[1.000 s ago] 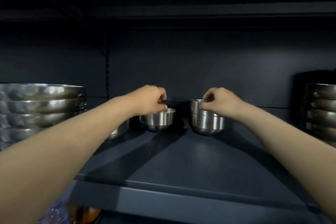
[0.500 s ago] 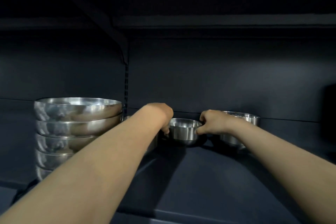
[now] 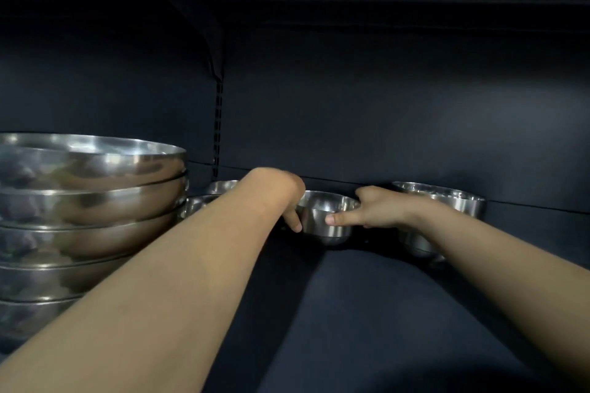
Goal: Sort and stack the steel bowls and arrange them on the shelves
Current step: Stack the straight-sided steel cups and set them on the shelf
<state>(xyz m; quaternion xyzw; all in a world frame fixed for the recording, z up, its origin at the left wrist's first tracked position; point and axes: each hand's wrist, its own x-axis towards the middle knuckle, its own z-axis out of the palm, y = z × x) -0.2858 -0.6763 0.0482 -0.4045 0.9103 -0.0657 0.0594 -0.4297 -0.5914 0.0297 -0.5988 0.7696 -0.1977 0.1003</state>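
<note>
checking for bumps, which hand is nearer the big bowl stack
Left. The left hand is right of the stack; the right hand is beyond the small bowl.

One stack of large steel bowls (image 3: 95,175), five bowls visible in it. Small steel bowls: one middle bowl (image 3: 329,220), two more, rear-left bowl (image 3: 223,186) and front-left bowl (image 3: 198,205), partly hidden by the forearm, plus one right stack (image 3: 447,201), at least two in it, exact count unclear. Two hands: left hand (image 3: 281,191), right hand (image 3: 380,207). One shelf (image 3: 383,313) underneath.
</note>
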